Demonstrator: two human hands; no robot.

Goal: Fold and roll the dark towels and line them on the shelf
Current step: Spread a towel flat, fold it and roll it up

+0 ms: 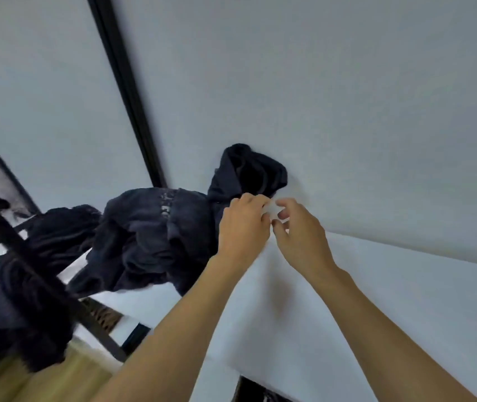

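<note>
**Get one towel out of the pile first**

From the head camera I see both hands up at the back of the white top (376,285), close to the wall (347,82). The left hand (243,224) has its fingers curled. The right hand (301,236) has its thumb and fingers bent in toward the left one. Between them is a small pale thing (274,210), and I think both hands pinch it. It is too blurry for me to say what it is. It may be a tag.

The dark towels are not folded yet. One dark hump (248,169) sits just behind the hands, against the wall. A big crumpled pile (150,236) lies beside the left hand, on the edge of the white top. More dark cloth (28,300) hangs over the black rack (22,256) on the left. I see no rolled towel, so I think the job is near its start.

To do this step well, I would take just one towel, not the whole heap. I would find two corners, one for each hand, and lift it free. The pile sits near the edge, so a hard pull could drag it off. Then I would lay the towel flat on the bare part of the white top, smooth it, fold it, and roll it tight.
</note>
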